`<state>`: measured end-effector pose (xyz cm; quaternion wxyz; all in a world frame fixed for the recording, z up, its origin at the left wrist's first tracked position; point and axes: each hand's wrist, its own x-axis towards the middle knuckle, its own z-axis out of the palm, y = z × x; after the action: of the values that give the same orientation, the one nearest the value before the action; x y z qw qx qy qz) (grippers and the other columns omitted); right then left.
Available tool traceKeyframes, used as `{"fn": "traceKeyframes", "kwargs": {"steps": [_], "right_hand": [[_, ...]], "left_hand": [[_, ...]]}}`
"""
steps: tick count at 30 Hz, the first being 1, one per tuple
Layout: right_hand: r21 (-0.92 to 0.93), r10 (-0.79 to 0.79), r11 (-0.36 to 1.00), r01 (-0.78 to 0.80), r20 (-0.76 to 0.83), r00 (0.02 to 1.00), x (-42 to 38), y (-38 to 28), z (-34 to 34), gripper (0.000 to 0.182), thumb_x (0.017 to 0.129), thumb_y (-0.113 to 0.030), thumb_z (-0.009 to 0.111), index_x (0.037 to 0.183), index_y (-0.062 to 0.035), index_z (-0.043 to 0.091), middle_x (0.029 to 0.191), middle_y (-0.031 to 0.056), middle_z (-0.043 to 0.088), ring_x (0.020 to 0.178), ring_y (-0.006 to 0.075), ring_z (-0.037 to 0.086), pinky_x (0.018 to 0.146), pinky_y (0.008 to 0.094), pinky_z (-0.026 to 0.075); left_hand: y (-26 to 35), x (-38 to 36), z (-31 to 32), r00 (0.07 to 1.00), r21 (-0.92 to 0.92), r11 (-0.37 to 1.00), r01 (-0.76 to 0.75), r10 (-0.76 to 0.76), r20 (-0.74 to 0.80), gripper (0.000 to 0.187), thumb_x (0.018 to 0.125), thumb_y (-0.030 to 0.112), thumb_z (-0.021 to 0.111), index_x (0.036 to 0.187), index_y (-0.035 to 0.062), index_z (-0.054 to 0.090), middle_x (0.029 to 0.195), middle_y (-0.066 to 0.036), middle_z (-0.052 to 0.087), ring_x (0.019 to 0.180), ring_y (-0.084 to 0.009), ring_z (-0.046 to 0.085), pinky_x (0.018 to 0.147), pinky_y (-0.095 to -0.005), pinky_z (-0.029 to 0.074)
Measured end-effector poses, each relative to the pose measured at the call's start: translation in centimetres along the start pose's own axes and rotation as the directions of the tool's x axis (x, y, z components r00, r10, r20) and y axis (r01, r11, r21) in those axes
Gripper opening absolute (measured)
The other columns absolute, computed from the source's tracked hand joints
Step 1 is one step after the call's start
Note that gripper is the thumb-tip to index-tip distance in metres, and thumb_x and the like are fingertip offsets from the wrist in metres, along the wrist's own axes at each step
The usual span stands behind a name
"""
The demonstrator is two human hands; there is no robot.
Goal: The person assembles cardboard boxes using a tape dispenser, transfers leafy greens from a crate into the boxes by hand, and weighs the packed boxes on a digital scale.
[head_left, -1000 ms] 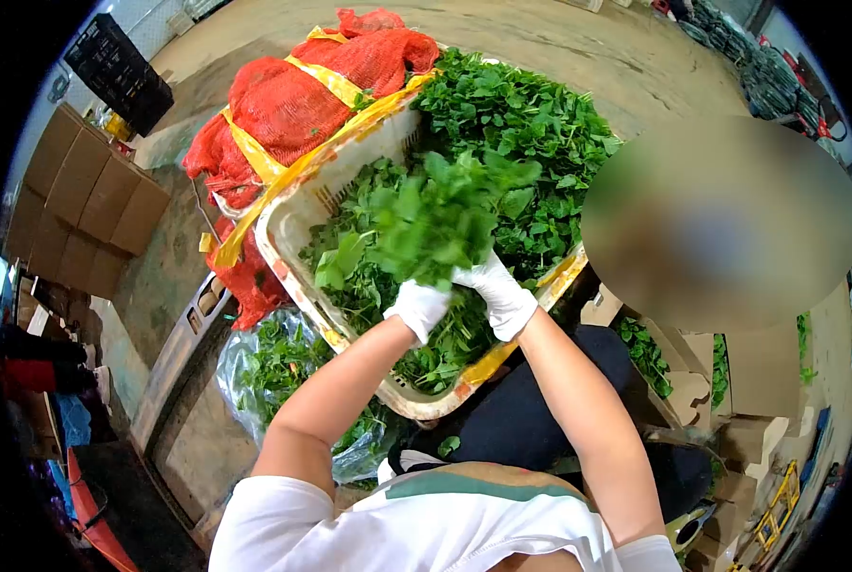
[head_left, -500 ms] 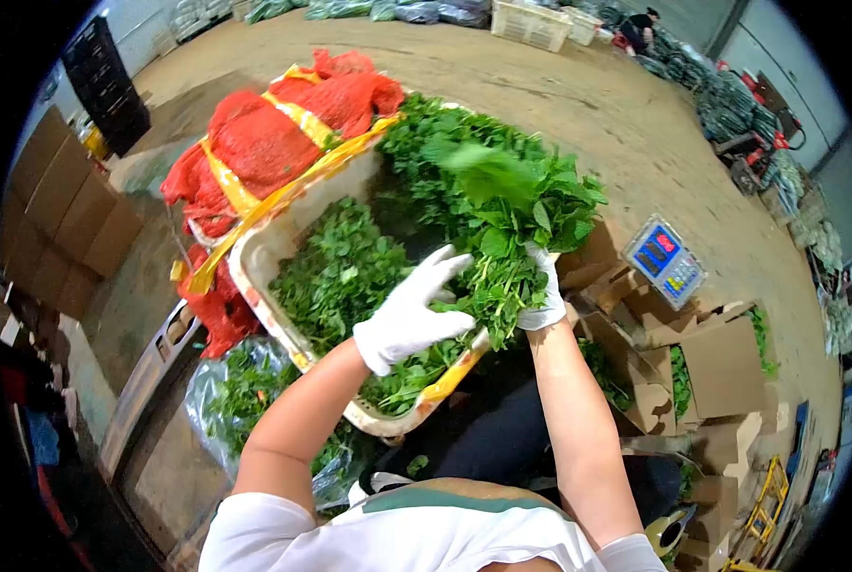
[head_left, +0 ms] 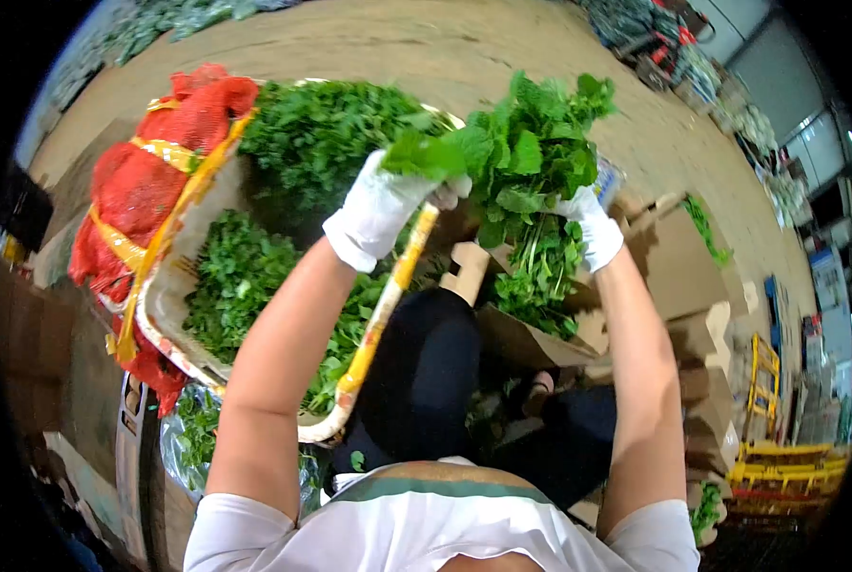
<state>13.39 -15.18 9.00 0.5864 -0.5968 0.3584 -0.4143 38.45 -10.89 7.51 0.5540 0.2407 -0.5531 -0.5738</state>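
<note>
This looks like a big shed (the sort where people pack vegetables). The floor is wide and brown, and a tall grey wall stands at the side. Heaps lie along the far edge. Close by are cardboard boxes, red net bags and a big white basket with lots of green leaves in it.

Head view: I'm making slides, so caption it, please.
Gloved right hand holding a leafy bunch beside a tub of greens.
</note>
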Motion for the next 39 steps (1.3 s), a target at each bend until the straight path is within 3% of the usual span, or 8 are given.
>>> {"fn": "traceKeyframes", "kwargs": {"steps": [4, 8, 12, 20, 24, 26, 34, 39], "right_hand": [[-0.559, -0.06, 0.812, 0.168, 0.206, 0.977, -1.5, 2.2, -7.8, 0.051, 0.076, 0.001, 0.056, 0.122, -0.0036, 0.034, 0.079, 0.0129, 0.056, 0.083, 0.0217, 0.056, 0.079, 0.0373, 0.046], [0.307, 0.311, 0.891, -0.334, 0.123, 0.942, -5.1, 2.6, -7.6, 0.047, 0.081, 0.004, 0.047, 0.125, -0.0027, 0.034, 0.102, 0.0138, 0.057, 0.095, 0.0228, 0.056, 0.083, 0.038, 0.047], [-0.801, 0.637, 0.443, -0.404, -0.036, 0.77, -6.2, 8.2, -9.9, 0.065, 0.069, -0.012, 0.065, 0.126, -0.0012, 0.036, 0.109, 0.013, 0.055, 0.091, 0.0217, 0.057, 0.079, 0.0316, 0.047], [-0.987, 0.712, 0.117, -0.108, 0.008, 0.702, -8.0, 13.0, -6.4, 0.07, 0.064, -0.013, 0.056, 0.13, -0.0089, 0.033, 0.11, 0.0204, 0.052, 0.086, 0.0332, 0.057, 0.075, 0.0361, 0.046], [-0.987, 0.349, -0.158, 0.021, -0.036, 0.937, -9.2, 10.6, -5.2, 0.069, 0.068, -0.013, 0.056, 0.131, -0.0097, 0.029, 0.122, 0.0222, 0.041, 0.075, 0.0284, 0.058, 0.065, 0.0351, 0.048], [-0.982, 0.155, -0.165, 0.089, 0.063, 0.986, -8.9, 10.9, -6.4, 0.064, 0.069, -0.006, 0.052, 0.129, -0.0084, 0.03, 0.118, 0.02, 0.043, 0.075, 0.0269, 0.057, 0.064, 0.0343, 0.047], [-0.94, 0.66, 0.07, -0.334, -0.207, 0.722, -6.6, 18.5, -7.0, 0.046, 0.09, -0.032, 0.017, 0.118, -0.0022, 0.039, 0.122, 0.0177, 0.044, 0.108, 0.0303, 0.046, 0.095, 0.0349, 0.032], [-0.989, 0.658, -0.031, -0.148, -0.131, 0.742, -6.2, 16.0, -6.6, 0.071, 0.074, -0.025, 0.059, 0.131, -0.0066, 0.023, 0.132, 0.0175, 0.033, 0.117, 0.0334, 0.037, 0.1, 0.0389, 0.026]], "left_hand": [[-1.1, 1.5, 2.5, 0.961, -0.004, 0.99, 0.141, -0.138, -0.238, 0.02, 0.085, 0.02, 0.054, 0.093, 0.0024, 0.059, 0.077, -0.008, 0.062, 0.064, -0.0123, 0.057, 0.059, -0.0244, 0.046], [-2.8, 1.9, 0.2, 0.882, -0.112, 0.99, 0.085, -0.127, -0.453, 0.027, 0.084, 0.026, 0.055, 0.095, 0.0019, 0.058, 0.078, -0.007, 0.063, 0.061, -0.0132, 0.057, 0.056, -0.0256, 0.046], [-3.0, 1.0, -3.7, 0.78, -0.151, 0.988, 0.029, -0.117, -0.614, 0.024, 0.085, 0.023, 0.055, 0.1, 0.0044, 0.056, 0.084, -0.004, 0.06, 0.063, -0.01, 0.052, 0.056, -0.0226, 0.042], [-4.6, -0.6, -5.6, 0.701, -0.179, 0.978, 0.106, -0.201, -0.684, 0.025, 0.085, 0.024, 0.053, 0.092, 0.0009, 0.06, 0.074, -0.004, 0.059, 0.058, -0.0107, 0.052, 0.052, -0.0233, 0.041], [-4.9, -1.1, -6.2, 0.666, -0.159, 0.979, 0.126, -0.202, -0.718, 0.022, 0.084, 0.023, 0.055, 0.093, 0.0028, 0.059, 0.077, -0.005, 0.061, 0.062, -0.0119, 0.054, 0.055, -0.0244, 0.042], [-5.1, -1.2, -6.4, 0.679, -0.18, 0.979, 0.097, -0.197, -0.707, 0.021, 0.083, 0.022, 0.056, 0.092, 0.0036, 0.06, 0.078, -0.005, 0.062, 0.063, -0.0124, 0.055, 0.055, -0.0249, 0.043], [-4.1, -2.1, -5.4, 0.687, -0.166, 0.969, 0.183, -0.247, -0.684, 0.02, 0.084, 0.021, 0.056, 0.095, 0.0041, 0.057, 0.083, -0.005, 0.059, 0.065, -0.0116, 0.052, 0.054, -0.0234, 0.041], [-3.6, -3.3, -6.6, 0.748, -0.101, 0.981, 0.163, -0.19, -0.636, 0.026, 0.083, 0.025, 0.056, 0.097, 0.0023, 0.059, 0.079, -0.005, 0.061, 0.062, -0.0122, 0.055, 0.055, -0.0254, 0.044]]}}
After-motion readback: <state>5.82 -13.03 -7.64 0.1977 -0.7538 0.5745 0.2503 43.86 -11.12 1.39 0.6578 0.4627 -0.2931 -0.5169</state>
